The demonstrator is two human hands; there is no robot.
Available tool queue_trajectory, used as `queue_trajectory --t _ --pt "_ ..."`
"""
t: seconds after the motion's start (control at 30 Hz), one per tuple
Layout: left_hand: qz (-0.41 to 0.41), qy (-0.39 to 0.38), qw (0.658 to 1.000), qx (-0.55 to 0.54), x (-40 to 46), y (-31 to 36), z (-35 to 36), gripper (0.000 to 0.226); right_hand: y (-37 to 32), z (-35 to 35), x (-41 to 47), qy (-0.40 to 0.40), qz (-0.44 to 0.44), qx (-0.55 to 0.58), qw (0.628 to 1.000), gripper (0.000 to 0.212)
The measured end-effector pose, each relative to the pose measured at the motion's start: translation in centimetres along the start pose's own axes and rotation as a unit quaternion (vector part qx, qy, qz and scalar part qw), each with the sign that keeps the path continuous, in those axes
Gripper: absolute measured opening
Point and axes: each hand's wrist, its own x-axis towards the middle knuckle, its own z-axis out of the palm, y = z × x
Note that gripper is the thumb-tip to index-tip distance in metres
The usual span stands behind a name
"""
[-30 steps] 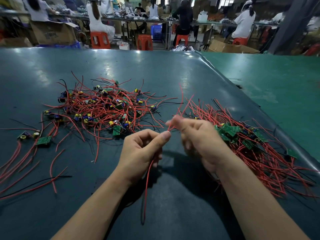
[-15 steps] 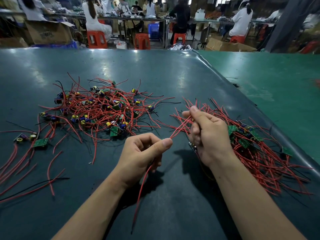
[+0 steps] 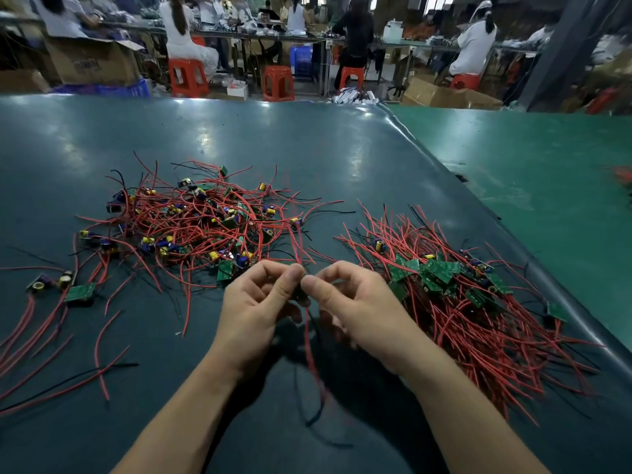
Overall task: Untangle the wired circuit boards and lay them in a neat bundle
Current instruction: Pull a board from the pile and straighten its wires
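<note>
Head view shows the left hand and right hand pinching one small dark circuit board with red and black wires at centre frame, above the dark green surface. Its trailing wires could snag the tangled pile of red-wired boards at left. The neat bundle of wired green boards lies just right of the right hand.
</note>
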Motion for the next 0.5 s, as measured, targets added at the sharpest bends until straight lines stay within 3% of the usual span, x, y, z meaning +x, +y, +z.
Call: queue_trajectory --t 0.13,0.3,0.43,0.5 --pt "0.045 0.009 0.998 0.031 0.2 -0.1 -0.2 0.013 0.1 -0.7 0.0 -0.021 -0.034 0.02 0.999 0.007" --pt "0.068 0.012 0.995 0.076 0.3 0.5 -0.2 0.017 1.1 0.2 -0.1 -0.012 -0.047 -0.087 0.995 0.022" --pt "0.15 0.133 0.969 0.144 0.9 0.9 -2.0 0.016 0.5 0.7 0.2 0.172 -0.086 0.035 0.981 0.013" --pt "0.197 0.212 0.934 0.208 0.8 0.8 -2.6 0.019 -0.4 0.2 0.4 0.293 -0.117 0.159 0.935 0.006"
